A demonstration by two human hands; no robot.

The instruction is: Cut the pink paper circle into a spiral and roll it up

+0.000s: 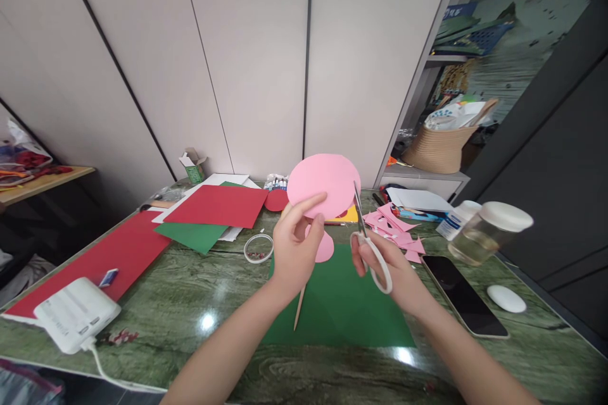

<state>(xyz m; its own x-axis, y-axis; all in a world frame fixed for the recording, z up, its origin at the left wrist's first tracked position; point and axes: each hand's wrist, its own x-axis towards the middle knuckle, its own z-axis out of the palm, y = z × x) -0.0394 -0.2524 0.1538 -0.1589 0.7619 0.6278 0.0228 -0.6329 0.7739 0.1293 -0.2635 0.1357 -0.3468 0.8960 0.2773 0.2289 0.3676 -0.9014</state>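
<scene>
My left hand (299, 237) pinches the lower edge of a round pink paper (323, 178), which it holds up above the table. In my right hand (384, 262) are white-handled scissors (380, 266), my fingers through the loops. The blades meet the right edge of the pink disc. Beneath my hands a green sheet (351, 310) lies on the table, with a smaller pink piece (325, 248) near its top edge and a thin wooden stick (299, 309) on its left part.
Pink scraps (394, 231), a phone (463, 294), a white oval object (506, 298) and a lidded jar (489, 234) are on the right. Red sheets (216, 204), a tape roll (258, 249) and a white charger (76, 314) with a cable lie left. Cabinet doors (256, 63) stand behind.
</scene>
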